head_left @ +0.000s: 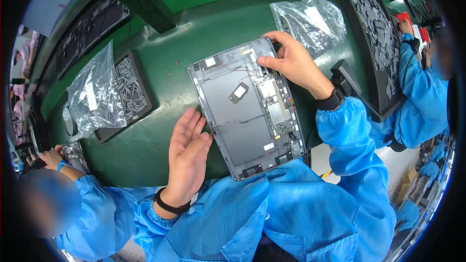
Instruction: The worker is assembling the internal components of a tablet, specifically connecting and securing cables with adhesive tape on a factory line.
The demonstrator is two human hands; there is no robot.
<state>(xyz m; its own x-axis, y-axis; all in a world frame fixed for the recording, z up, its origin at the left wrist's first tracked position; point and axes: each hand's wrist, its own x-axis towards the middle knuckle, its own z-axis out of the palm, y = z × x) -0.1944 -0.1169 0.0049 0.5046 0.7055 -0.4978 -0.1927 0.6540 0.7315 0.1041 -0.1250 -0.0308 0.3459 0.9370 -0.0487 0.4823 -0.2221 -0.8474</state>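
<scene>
Grey-cased, your opened tablet (233, 140) sits between your hands at the green desk's (170, 73) near edge! Your left hand (188, 153) is unfurled, gripping nothing, right by its left side; touching, you can't tell. Your right hand (294, 63) clasps its far right corner. Beyond, toward the desk's far edge, lies a clear bag (315, 22).
</scene>
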